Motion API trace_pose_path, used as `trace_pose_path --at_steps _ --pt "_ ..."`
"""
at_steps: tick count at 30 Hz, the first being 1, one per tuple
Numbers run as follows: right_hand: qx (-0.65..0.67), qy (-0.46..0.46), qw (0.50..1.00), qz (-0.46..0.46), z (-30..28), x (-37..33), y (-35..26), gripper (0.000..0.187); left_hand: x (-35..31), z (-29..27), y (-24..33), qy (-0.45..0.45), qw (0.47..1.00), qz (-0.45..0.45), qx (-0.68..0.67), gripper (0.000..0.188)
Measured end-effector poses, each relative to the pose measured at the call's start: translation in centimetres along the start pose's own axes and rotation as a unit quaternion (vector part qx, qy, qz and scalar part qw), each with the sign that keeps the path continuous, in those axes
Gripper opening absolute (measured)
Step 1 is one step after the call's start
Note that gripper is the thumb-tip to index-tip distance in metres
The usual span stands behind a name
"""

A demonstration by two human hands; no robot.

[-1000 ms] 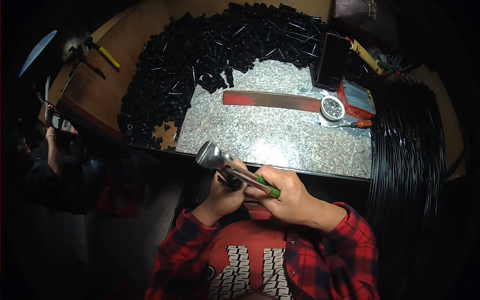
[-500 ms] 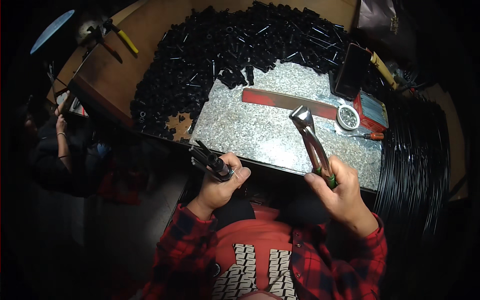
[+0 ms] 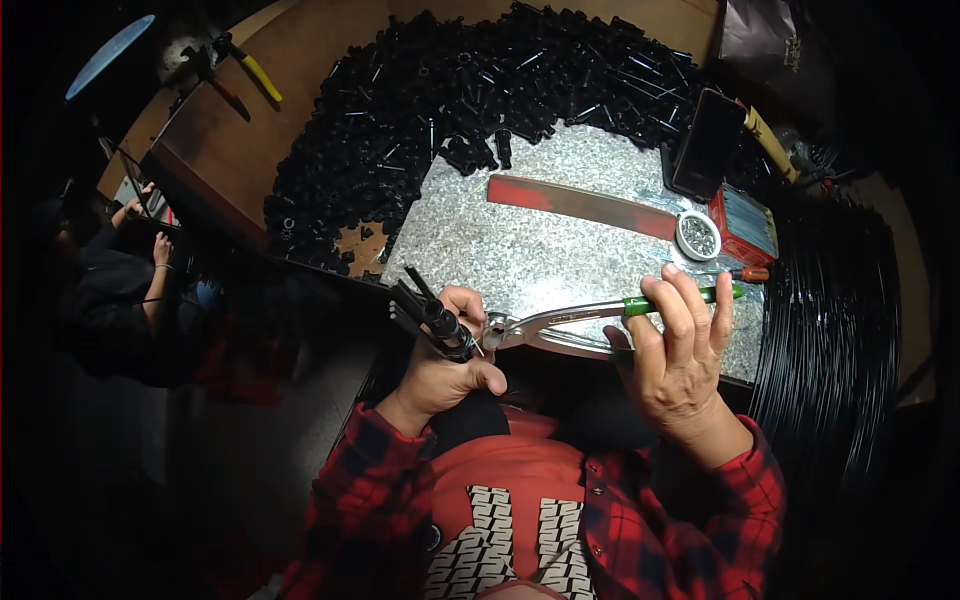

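My left hand (image 3: 437,384) is closed round a black tube-shaped part with several thin dark rods (image 3: 442,322) sticking out of it. A fine bright wire shows at the part's near end. From the right, a pair of end-cutting pincers (image 3: 570,322) with green handle grips lies level, its metal jaws at that wire beside my left fingers. My right hand (image 3: 682,365) holds the pincers by the grips, with the fingers over the upper handle and the thumb at the lower one. Whether the jaws touch the wire, I cannot tell.
A speckled board (image 3: 440,235) bears a red-brown bar (image 3: 580,205), a white cup of small metal bits (image 3: 697,236) and an orange-handled screwdriver (image 3: 750,274). Black parts (image 3: 480,80) heap behind. At right are a phone (image 3: 706,145), a red box (image 3: 745,225) and black rods (image 3: 830,320). Another person (image 3: 130,290) works at left.
The pincers have swung from upright to level and moved left, bringing their jaws to my left hand. My right hand has shifted its hold, with its fingers now stretched over the handles.
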State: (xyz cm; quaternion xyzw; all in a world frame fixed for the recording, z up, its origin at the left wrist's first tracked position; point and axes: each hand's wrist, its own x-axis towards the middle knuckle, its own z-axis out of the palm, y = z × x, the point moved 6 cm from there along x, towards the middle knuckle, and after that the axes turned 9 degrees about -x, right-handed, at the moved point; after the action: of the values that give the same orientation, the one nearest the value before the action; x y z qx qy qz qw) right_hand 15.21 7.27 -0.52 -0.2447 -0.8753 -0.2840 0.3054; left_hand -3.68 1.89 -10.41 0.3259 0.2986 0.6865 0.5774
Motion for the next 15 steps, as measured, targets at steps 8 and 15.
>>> trace_pose_path --at_steps 8,15 --pt "0.051 -0.031 0.998 -0.007 0.8 -0.7 -0.3 0.013 -0.2 -0.8 0.1 0.032 0.992 0.068 0.105 0.055" --pt "-0.019 0.046 0.998 -0.044 -0.1 -1.2 -0.7 0.014 -0.1 0.0 0.2 0.046 0.988 0.06 0.133 0.051"
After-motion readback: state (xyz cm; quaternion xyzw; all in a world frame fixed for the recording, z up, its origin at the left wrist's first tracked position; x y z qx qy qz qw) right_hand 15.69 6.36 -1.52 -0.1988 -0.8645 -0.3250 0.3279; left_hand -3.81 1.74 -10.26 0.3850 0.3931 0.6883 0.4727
